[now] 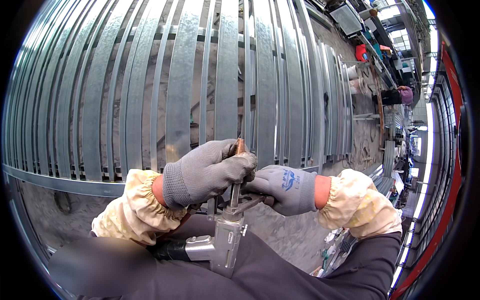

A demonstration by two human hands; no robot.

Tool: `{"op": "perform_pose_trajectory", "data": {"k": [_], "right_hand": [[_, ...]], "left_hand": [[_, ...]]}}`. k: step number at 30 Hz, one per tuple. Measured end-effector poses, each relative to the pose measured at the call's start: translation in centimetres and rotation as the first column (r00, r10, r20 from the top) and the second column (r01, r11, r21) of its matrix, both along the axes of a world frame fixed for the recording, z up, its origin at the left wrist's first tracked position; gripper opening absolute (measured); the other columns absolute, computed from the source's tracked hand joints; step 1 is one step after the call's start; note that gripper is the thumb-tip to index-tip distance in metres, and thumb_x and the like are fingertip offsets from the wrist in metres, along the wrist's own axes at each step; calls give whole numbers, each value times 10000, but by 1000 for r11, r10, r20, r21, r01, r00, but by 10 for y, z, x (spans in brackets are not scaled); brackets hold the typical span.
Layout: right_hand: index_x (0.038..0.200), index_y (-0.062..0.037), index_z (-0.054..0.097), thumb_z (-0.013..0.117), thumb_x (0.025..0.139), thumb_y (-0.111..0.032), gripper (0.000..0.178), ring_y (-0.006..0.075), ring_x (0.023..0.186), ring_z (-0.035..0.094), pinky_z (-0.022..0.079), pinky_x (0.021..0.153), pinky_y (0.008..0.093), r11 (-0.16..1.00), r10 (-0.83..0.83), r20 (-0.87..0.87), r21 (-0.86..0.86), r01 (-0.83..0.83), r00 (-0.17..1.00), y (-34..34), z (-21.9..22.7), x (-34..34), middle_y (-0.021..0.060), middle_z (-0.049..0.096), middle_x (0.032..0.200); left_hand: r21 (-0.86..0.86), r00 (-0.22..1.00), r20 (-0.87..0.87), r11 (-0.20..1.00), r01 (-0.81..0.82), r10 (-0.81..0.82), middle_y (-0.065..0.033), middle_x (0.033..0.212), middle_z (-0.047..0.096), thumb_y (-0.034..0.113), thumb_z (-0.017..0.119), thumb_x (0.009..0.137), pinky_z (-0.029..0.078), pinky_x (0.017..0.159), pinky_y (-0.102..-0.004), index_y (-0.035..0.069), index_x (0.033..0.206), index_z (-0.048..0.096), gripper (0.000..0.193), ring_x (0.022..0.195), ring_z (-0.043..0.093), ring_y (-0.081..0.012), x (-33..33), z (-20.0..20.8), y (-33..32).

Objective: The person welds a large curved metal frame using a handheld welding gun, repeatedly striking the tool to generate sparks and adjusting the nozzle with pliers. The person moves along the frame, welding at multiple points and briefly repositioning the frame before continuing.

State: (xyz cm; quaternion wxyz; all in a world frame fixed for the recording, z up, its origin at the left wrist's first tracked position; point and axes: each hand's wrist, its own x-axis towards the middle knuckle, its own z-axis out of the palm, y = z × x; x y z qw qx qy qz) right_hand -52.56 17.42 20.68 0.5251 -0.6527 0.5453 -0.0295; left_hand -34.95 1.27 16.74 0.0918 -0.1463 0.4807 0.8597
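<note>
A silver metal welding gun (228, 245) rests upright against my lap, with a black handle or cable end (172, 250) pointing left. My left hand (207, 170), in a grey knit glove, is closed round the upper end of its neck. A copper tip (240, 146) sticks out above those fingers. My right hand (286, 189), gloved alike, has its fingers curled in against the neck just below the left hand; its fingertips are partly hidden. Under the right fingers, a curved metal arm (250, 204) juts sideways from the neck (235, 195).
Long galvanised steel bars (180, 90) lie side by side on a frame whose near rail (95, 187) runs in front of me. More bars (335, 100) are stacked to the right. A person in a pink top (405, 95) is far right, near cluttered benches and a red object (361, 52).
</note>
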Motion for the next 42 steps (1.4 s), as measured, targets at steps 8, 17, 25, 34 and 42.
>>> {"op": "perform_pose_trajectory", "data": {"k": [8,17,25,34,42], "right_hand": [[1226,-35,534,556,880,-47,346,441,993,608,483,863,511,999,-26,-67,28,28,997,5,10,3,213,622,1047],[1238,-37,531,583,918,-93,328,434,1015,617,494,878,499,960,23,-176,280,27,984,2,33,13,211,629,1063],[1183,-29,557,571,854,-13,330,420,992,589,472,872,494,988,-22,42,-154,29,999,13,-15,-3,199,608,1046],[1193,-19,532,562,814,31,383,438,1050,558,467,923,499,931,-20,195,-354,89,981,13,-56,11,220,582,1081],[1145,-14,525,553,814,10,333,465,938,580,471,808,511,982,-33,145,-178,59,989,16,-45,9,229,595,992]], "left_hand": [[7,999,28,1000,20,-20,-30,886,618,308,544,1037,487,747,-290,42,966,609,283,800,554,-106,-1,-2,2],[1,1000,11,1000,9,-9,-23,869,615,295,547,1033,483,741,-283,40,962,613,273,794,556,-105,2,-2,6],[114,999,22,993,32,-34,10,828,594,293,536,1042,453,688,-255,49,945,606,272,748,524,-71,-1,-14,13],[153,999,-33,988,-23,28,-4,846,603,298,510,1057,448,670,-254,59,975,589,265,735,524,-81,1,-20,17],[157,1000,-17,988,-7,10,2,865,600,293,550,1034,445,713,-237,33,966,603,274,780,517,-64,2,-16,14]]}}
